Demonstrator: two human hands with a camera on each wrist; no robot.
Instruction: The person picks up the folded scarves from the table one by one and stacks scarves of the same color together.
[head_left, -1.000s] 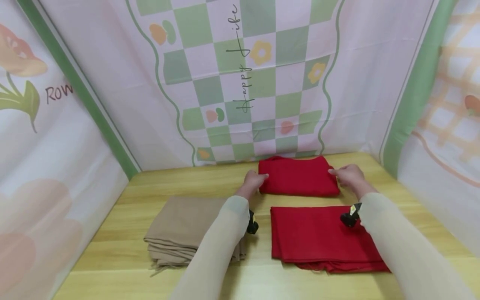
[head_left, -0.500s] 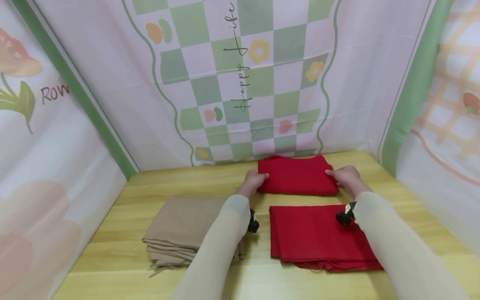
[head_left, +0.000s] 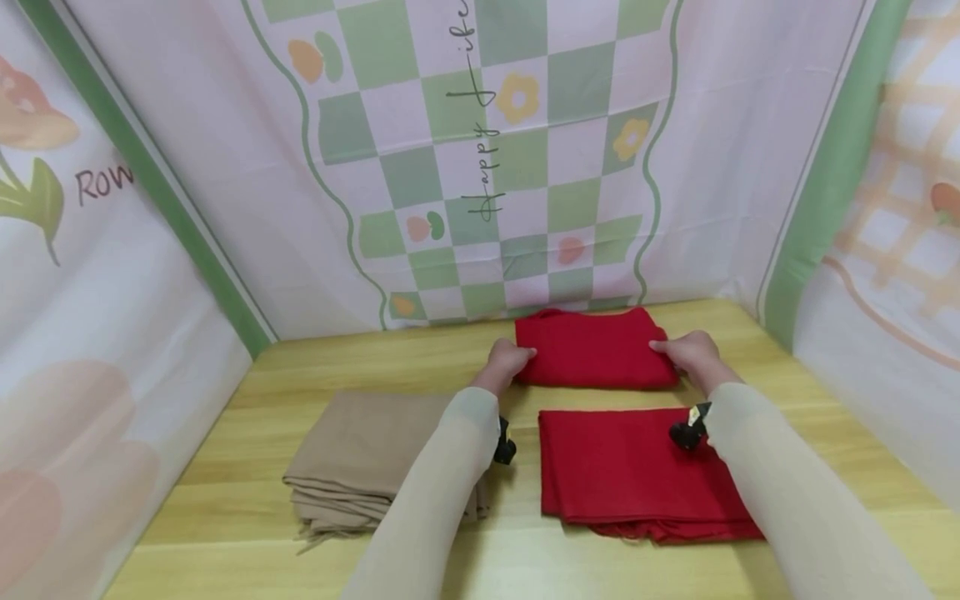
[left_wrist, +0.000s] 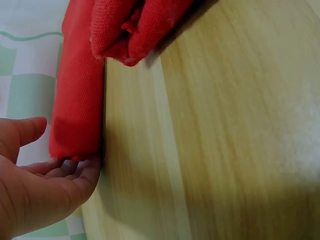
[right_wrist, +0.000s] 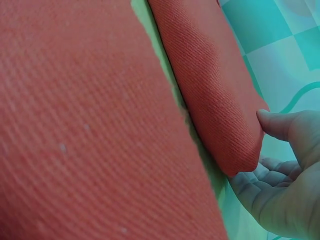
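A folded red cloth (head_left: 592,350) lies at the back of the table, by the patterned curtain. My left hand (head_left: 509,362) is at its left end; in the left wrist view the fingers (left_wrist: 85,180) touch that end from below while the thumb stands apart from the fabric. At the opposite end my right hand (head_left: 693,354) pinches the edge, thumb on top and the other fingers against the end and underside. Closer to me lies a larger folded red cloth (head_left: 622,467) with a frayed front edge, partly covered by the right forearm.
A stack of folded beige cloth (head_left: 375,442) lies at the left, overlapped by my left sleeve (head_left: 442,483). Curtains (head_left: 487,167) close off the wooden table (head_left: 225,517) at the back and both sides.
My right hand has shifted slightly left, its thumb a little farther onto the back cloth. The left hand and the cloths have hardly moved.
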